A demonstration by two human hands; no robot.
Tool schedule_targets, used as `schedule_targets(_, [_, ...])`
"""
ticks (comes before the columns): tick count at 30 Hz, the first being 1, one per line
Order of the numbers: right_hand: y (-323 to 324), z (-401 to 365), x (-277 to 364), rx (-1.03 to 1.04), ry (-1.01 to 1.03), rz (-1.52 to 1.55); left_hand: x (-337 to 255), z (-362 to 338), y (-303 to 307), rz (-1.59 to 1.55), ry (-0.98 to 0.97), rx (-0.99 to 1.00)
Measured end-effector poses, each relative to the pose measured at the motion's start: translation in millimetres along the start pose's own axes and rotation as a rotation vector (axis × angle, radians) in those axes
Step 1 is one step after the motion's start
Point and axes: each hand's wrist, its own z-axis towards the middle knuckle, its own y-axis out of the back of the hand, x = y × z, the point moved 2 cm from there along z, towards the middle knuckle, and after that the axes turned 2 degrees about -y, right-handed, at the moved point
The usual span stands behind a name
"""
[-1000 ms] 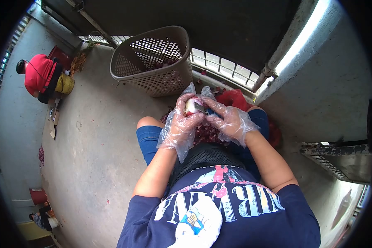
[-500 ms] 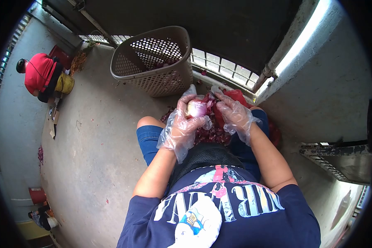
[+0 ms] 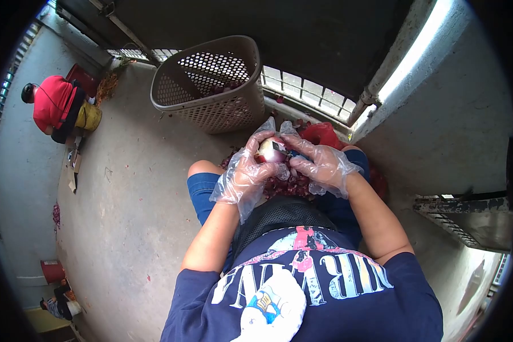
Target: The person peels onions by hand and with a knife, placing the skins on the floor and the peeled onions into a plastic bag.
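My left hand [image 3: 249,169], in a clear plastic glove, is wrapped round a red onion [image 3: 271,150] above my lap. Across the onion's pale upper side lies a small dark flat blade [image 3: 279,147]. Gloved too, my right hand [image 3: 319,163] reaches the onion's right side with its fingers closed round a small knife, whose handle is mostly hidden. Dark red onion skins [image 3: 290,185] are heaped below both hands, between my knees. A red net bag [image 3: 320,134] lies just beyond my right hand.
A brown perforated basket [image 3: 222,111] with some red onions inside stands ahead, left of centre. At the far left a person in red [image 3: 54,102] sits by a red bucket [image 3: 83,80]. Another person [image 3: 56,306] is at the lower left. A metal frame [image 3: 464,205] stands right.
My right hand has moved left to the onion, and its blade now lies against the onion's surface. My left hand still holds the onion in nearly the same place.
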Motion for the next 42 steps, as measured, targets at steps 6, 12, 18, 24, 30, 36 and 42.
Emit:
schedule_targets(6, [-11,6,-13,-0.086,-0.054,0.481,3,-1,-4,-0.128,0.039,0.001])
schedule_targets(12, [-12,7,-11,-0.009,-0.265,0.848,9,-3,-10,-0.571,0.023,0.024])
schedule_targets(18, [-9,3,-12,-0.094,-0.247,0.98,19,-4,2,-0.673,0.036,0.035])
schedule_targets(24, [-11,8,-19,-0.112,-0.222,0.991,17,1,-2,-0.734,0.052,-0.042])
schedule_targets(30, [1,5,-37,-0.229,-0.161,1.1,35,12,23,-0.852,-0.006,-0.238])
schedule_targets(36, [-17,7,-28,-0.396,-0.375,0.626,44,19,15,-0.859,0.136,-0.364])
schedule_targets(42, [-43,21,-27,-0.336,-0.26,0.526,35,20,-1,-0.876,0.062,-0.072])
